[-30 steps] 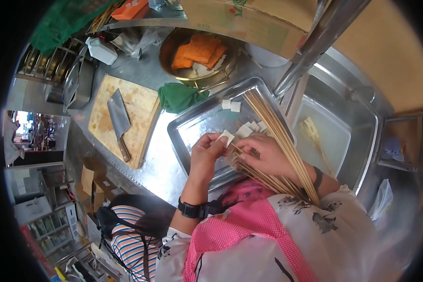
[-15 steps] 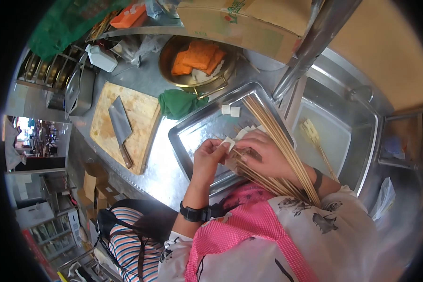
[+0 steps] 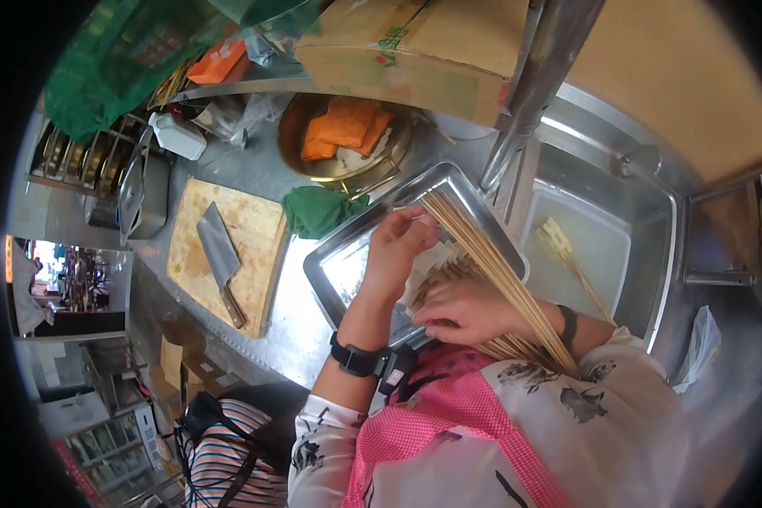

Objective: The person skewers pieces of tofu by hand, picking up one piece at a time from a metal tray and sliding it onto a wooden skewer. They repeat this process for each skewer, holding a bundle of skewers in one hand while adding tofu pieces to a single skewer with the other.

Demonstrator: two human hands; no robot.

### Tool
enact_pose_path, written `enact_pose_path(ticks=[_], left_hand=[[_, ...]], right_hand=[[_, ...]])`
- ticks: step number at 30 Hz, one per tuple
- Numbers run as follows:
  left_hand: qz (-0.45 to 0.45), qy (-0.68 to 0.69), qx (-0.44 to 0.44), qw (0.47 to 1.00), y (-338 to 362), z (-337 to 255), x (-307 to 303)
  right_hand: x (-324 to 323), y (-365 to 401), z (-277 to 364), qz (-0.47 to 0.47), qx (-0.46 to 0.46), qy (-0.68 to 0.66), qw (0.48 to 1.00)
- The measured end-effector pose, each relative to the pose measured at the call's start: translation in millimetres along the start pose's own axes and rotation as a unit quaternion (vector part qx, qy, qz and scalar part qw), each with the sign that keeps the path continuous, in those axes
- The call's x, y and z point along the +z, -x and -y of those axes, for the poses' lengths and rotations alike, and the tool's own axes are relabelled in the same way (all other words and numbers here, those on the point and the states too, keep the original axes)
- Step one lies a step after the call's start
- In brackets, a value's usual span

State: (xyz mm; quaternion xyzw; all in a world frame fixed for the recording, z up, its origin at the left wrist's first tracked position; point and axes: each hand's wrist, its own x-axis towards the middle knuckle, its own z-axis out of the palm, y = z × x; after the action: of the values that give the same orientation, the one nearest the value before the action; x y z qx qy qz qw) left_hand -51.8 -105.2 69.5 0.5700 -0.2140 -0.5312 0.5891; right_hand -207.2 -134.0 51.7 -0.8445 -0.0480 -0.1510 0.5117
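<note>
My left hand (image 3: 398, 245) is over the far part of a metal tray (image 3: 334, 292), its thumb and fingers pinched around what looks like a small white cube, mostly covered by the fingertips. My right hand (image 3: 466, 309) lies lower in the tray, fingers curled on thin bamboo skewers (image 3: 516, 345) whose ends stick out under the wrist. Beyond its knuckles more skewer ends and pale pieces bunch together, partly hidden. A long bundle of bamboo skewers (image 3: 491, 271) slants across the tray and over my right forearm.
To the left, a cleaver (image 3: 218, 244) lies on a wooden cutting board (image 3: 267, 222). A green cloth (image 3: 317, 210) and a brass-coloured pot (image 3: 292, 152) with orange packets (image 3: 347, 127) are behind the tray. On the right is a sink (image 3: 665, 254); a metal post (image 3: 533, 110) rises beside it.
My left hand has left my right hand and moved up to where two white cubes lay in the tray. My right hand has shifted slightly down and turned over the skewers.
</note>
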Motion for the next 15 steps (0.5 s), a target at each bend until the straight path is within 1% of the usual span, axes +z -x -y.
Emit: enact_pose_path(ticks=[1, 5, 8, 11, 14, 15], left_hand=[[0.010, 0.032, -0.031, 0.999, -5, 3, 3], [0.047, 0.118, -0.041, 0.991, -13, 18, 4], [0.052, 0.144, -0.059, 0.986, -13, 17, 2], [0.040, 0.139, -0.047, 0.988, -6, 15, -2], [0.013, 0.105, -0.026, 0.994, 8, 4, -6], [0.024, 0.123, -0.015, 0.992, 14, 1, -9]], right_hand=[[-1, 0, 1, -0.001, 0.003, 0.000, 1.000], [-1, 3, 0, -0.006, 0.017, -0.016, 1.000], [1, 2, -2, -0.026, 0.006, -0.014, 1.000], [4, 2, -5, -0.037, 0.009, -0.014, 0.999], [0, 2, -5, -0.061, 0.017, -0.013, 0.998], [-1, 4, -5, -0.052, 0.037, -0.018, 0.998]])
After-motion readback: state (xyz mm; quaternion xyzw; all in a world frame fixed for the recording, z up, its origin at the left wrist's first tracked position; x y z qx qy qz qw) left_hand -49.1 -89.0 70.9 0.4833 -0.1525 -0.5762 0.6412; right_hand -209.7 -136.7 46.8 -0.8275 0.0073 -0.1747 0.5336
